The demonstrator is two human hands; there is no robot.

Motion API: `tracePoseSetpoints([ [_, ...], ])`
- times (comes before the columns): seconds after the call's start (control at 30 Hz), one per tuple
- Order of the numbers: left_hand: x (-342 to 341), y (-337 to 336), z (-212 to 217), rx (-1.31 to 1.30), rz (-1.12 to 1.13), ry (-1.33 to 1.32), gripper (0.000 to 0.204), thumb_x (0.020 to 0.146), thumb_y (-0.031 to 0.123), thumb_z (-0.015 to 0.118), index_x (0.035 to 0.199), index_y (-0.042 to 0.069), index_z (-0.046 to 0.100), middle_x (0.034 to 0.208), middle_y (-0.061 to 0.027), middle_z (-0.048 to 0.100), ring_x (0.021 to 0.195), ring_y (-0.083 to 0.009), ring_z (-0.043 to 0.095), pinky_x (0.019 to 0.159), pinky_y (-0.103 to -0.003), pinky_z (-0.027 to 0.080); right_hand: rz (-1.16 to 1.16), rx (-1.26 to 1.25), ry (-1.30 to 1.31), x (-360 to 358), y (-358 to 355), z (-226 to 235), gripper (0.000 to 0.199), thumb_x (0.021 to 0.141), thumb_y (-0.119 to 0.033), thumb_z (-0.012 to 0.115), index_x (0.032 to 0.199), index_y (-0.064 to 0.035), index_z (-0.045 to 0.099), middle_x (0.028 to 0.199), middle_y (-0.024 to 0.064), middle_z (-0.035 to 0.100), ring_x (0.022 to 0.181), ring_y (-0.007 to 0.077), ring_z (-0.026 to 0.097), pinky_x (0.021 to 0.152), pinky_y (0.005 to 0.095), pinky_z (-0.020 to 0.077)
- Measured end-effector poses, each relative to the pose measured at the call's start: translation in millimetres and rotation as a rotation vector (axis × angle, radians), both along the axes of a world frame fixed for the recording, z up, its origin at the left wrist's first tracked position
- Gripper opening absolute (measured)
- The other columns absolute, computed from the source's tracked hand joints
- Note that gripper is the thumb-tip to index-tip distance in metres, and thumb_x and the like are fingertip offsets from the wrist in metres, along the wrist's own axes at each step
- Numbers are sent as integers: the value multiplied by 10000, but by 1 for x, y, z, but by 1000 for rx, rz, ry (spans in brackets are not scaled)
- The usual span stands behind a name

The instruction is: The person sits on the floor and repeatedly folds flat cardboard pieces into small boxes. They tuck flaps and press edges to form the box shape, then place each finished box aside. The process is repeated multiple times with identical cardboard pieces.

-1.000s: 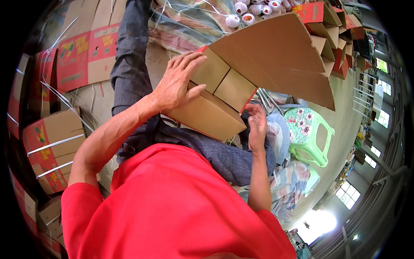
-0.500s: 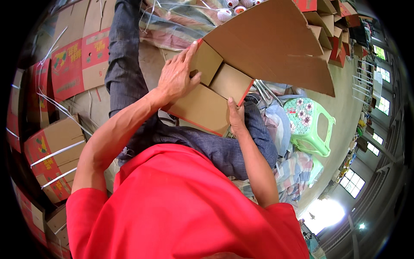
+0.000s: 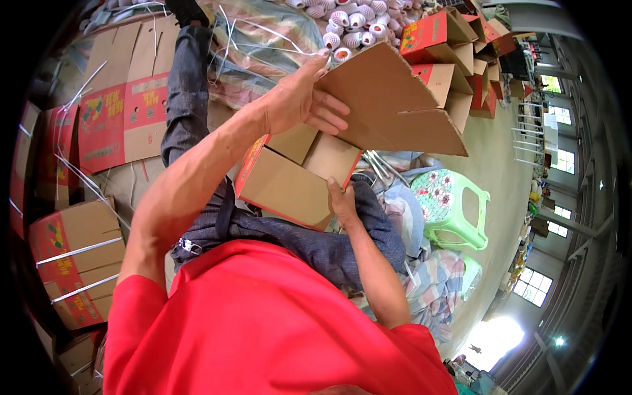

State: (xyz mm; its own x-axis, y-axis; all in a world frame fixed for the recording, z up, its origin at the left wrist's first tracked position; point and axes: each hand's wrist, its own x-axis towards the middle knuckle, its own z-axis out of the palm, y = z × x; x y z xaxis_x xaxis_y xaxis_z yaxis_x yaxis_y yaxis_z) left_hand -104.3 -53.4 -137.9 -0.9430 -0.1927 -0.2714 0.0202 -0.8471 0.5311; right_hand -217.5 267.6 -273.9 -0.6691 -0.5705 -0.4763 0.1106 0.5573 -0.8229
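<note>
A cardboard box (image 3: pixel 289 181), brown inside with red edges, lies tilted across my lap. Its inner flaps are folded over at the bottom, and one large flap (image 3: pixel 388 99) stands up on the far side. My left hand (image 3: pixel 296 99) is at that flap's left edge, fingers apart and stretched against its brown face; whether the thumb side touches the edge I cannot tell. My right hand (image 3: pixel 341 201) pinches the box's near right wall, thumb on the inside, the other fingers mostly hidden behind the cardboard.
Fruit in foam nets (image 3: pixel 355 26) is heaped at the far side on a striped sheet (image 3: pixel 263 33). Open red boxes (image 3: pixel 438 39) pile up at far right. A green plastic stool (image 3: pixel 454 204) stands right. Flattened cartons (image 3: pixel 125 99) and strapped bundles (image 3: pixel 79 260) lie left, with loose white straps.
My left hand has left the box's far left corner and moved up to the large flap, its fingers spreading. My right hand keeps its hold on the wall. The view has shifted.
</note>
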Motion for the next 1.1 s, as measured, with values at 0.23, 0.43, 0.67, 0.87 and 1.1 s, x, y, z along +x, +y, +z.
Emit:
tracePoseSetpoints([
  [0.23,56,49,12,60,153,-196,657,1015,252,606,1586,53,349,1394,-197,570,1155,-343,663,974,-500,585,17,-201,-148,2,6,-1,522,1013,-367,729,1374,-12,605,1309,71,654,1207,165,598,1015,343,499],
  [0.43,109,88,7,111,44,-321,692,964,67,642,1593,38,354,1407,-144,604,1221,-268,654,1020,-448,561,31,-180,-117,-11,28,2,517,1002,-351,747,1378,-24,608,1314,63,653,1211,165,599,1018,342,501],
  [0.67,90,69,-6,143,-212,-197,641,916,84,779,1485,26,488,1398,-143,626,1266,-301,642,1090,-516,529,160,-93,10,-27,28,0,516,989,-332,769,1383,-39,612,1321,53,651,1215,164,600,1022,342,503],
  [0.87,36,18,-42,-265,-77,-21,514,934,133,793,1390,16,588,1256,-83,704,1135,-195,684,997,-395,577,325,18,146,-33,33,-27,517,978,-316,788,1387,-51,616,1326,44,650,1218,164,600,1026,341,504],
  [1.1,15,1,-61,-783,74,28,422,987,148,722,1356,-13,593,1225,-60,706,1110,-137,643,983,-338,537,262,-16,28,-15,-11,11,397,954,-246,791,1262,-24,675,1193,59,713,1087,174,657,926,352,535],
])
